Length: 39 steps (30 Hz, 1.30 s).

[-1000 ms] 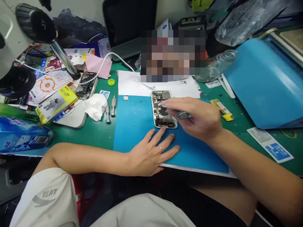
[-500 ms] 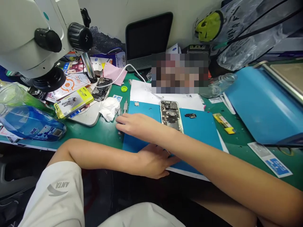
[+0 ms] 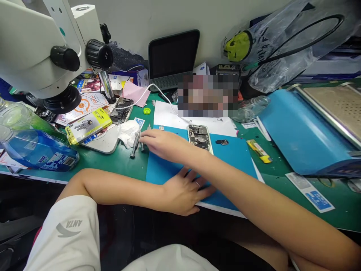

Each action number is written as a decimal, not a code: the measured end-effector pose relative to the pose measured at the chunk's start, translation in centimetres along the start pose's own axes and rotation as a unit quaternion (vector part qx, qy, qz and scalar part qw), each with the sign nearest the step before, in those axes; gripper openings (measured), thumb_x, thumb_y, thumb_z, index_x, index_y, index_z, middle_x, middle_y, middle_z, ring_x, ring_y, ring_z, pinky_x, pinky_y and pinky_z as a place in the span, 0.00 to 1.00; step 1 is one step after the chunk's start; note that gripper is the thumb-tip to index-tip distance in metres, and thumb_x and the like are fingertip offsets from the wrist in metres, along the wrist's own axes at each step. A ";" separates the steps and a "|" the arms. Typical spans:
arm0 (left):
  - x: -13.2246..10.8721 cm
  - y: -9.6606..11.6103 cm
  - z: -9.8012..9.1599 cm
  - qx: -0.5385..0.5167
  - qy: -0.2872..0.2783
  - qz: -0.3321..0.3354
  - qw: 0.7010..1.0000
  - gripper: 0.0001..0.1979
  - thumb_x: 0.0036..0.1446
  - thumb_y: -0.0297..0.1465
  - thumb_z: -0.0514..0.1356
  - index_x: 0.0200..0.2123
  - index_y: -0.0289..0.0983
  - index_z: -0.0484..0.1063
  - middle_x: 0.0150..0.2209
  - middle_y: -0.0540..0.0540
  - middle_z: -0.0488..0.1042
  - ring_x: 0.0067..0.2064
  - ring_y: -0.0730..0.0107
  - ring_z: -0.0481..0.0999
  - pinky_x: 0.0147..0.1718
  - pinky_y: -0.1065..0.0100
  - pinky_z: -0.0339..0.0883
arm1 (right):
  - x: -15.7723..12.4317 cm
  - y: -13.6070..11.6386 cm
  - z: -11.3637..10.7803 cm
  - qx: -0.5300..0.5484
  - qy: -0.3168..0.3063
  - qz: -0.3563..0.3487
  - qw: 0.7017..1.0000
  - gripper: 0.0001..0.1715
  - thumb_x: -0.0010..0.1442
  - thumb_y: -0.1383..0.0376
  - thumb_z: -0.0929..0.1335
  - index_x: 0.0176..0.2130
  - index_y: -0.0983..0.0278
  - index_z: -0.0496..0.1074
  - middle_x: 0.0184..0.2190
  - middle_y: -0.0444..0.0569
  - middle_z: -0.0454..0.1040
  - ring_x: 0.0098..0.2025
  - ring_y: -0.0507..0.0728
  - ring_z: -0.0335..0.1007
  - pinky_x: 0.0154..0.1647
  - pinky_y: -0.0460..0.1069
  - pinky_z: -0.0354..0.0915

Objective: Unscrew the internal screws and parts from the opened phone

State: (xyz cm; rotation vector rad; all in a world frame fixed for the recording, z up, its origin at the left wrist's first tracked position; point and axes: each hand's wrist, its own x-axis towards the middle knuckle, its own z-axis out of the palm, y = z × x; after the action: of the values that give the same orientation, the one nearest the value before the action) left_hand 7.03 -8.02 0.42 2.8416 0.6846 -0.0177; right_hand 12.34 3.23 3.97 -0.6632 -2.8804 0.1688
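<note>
My left hand (image 3: 183, 192) lies with fingers spread on the near edge of a blue mat (image 3: 169, 169), a ring on one finger. Crossing above it, my right hand (image 3: 162, 145) reaches to the mat's left side, its fingers closed around a screwdriver (image 3: 143, 147) whose tip points away from me. A second screwdriver (image 3: 134, 146) lies just left of those fingertips, beside a crumpled tissue (image 3: 128, 133). An opened phone (image 3: 199, 138) rests on the mat, its near end partly behind my right forearm. To its right lies a small black phone part (image 3: 222, 142).
A microscope (image 3: 67, 60) overhangs the left side, above a yellow battery box (image 3: 88, 126) and another opened phone (image 3: 122, 110). A blue bottle (image 3: 42, 148) stands at the left. Beyond the mat are a screen (image 3: 173, 56) and a glass jar (image 3: 252, 108); a blue-covered machine (image 3: 299, 139) is at right.
My right hand has shifted from one screwdriver to the other. The first screwdriver now lies further left, uncovered. My left hand stays on the mat; the view has tilted slightly upward.
</note>
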 end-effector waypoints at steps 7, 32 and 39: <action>0.0 -0.1 0.2 0.015 0.021 0.004 1.000 0.41 0.61 0.44 0.59 0.72 0.32 0.52 0.69 0.31 0.55 0.68 0.36 0.57 0.66 0.43 0.47 | 1.3 1.5 -1.2 -0.134 -0.102 -0.022 0.986 0.12 0.65 0.75 0.63 0.44 0.68 0.74 0.47 0.58 0.73 0.48 0.62 0.67 0.38 0.52 0.60; 0.5 -0.5 0.8 0.063 0.044 0.010 0.997 0.35 0.63 0.47 0.59 0.66 0.34 0.61 0.69 0.33 0.59 0.70 0.36 0.55 0.69 0.38 0.40 | -11.9 -4.2 -0.8 0.249 0.453 0.164 0.840 0.20 0.61 0.76 0.70 0.50 0.59 0.74 0.44 0.47 0.80 0.47 0.56 0.79 0.47 0.52 0.77; 0.6 -0.7 1.4 0.043 0.051 0.019 0.998 0.34 0.63 0.45 0.59 0.66 0.34 0.60 0.69 0.34 0.59 0.72 0.38 0.51 0.67 0.36 0.47 | -12.8 -4.3 -0.4 0.188 0.447 0.142 0.863 0.22 0.59 0.78 0.70 0.51 0.62 0.72 0.41 0.50 0.80 0.45 0.57 0.79 0.45 0.53 0.76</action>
State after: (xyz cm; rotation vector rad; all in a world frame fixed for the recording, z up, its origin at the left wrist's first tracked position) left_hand 7.29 -7.45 -1.09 2.9545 0.6654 0.1072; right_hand 21.92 -6.22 3.11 -0.8041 -1.7876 0.3422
